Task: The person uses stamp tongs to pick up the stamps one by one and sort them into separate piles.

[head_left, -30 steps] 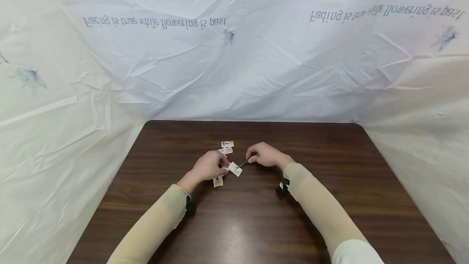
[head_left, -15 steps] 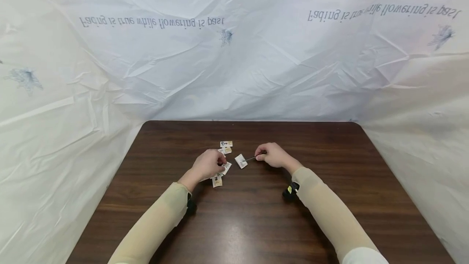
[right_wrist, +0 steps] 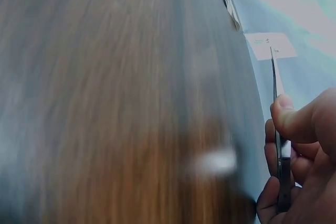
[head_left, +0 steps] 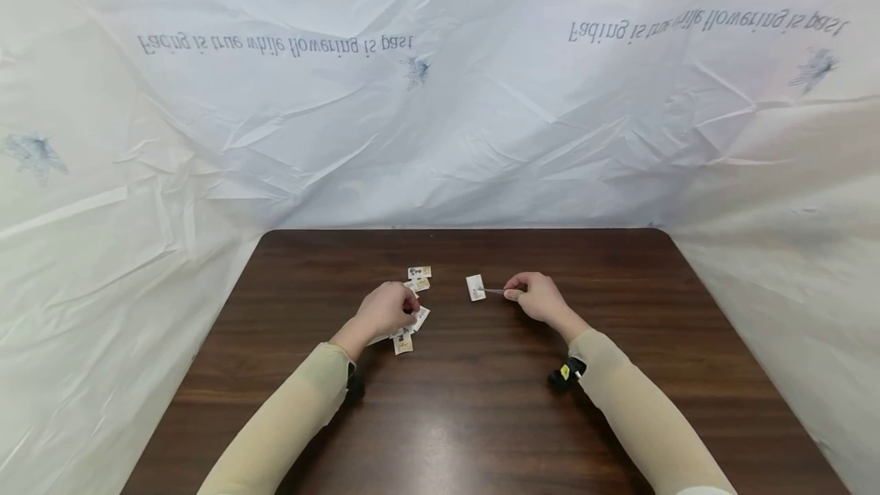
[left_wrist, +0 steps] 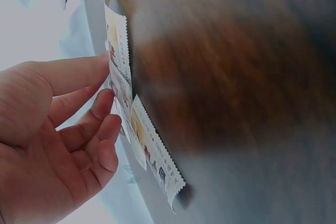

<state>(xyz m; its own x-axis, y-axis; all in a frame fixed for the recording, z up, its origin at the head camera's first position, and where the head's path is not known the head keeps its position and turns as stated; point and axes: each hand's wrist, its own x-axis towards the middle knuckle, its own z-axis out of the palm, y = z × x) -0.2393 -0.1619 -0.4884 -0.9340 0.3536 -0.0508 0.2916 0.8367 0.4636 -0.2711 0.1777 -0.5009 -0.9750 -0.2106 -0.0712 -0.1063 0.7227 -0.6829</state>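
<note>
Head: your right hand (head_left: 541,299) grips tweezers (head_left: 494,291), single stamp (head_left: 475,288) at their tips, apart from the other stamps (head_left: 402,344) on the table (head_left: 440,403) by your left hand (head_left: 383,308) | Left wrist: your left hand meets the other stamps; pinching one, cannot tell | Right wrist: your thumb presses the tweezers.

Stretches away as a dark brown, wood-grained table (head_left: 687,312), rounded at both far corners and glossy with a pale reflection (head_left: 436,441) toward the near side. Bears, a little left of its middle, a loose column of small printed stamps (head_left: 422,317) with toothed edges, partly hidden halfway along. Carries them from a far stamp (head_left: 419,272) to a near stamp (head_left: 402,345), with overlaps between and some ends curling up off the wood.
</note>
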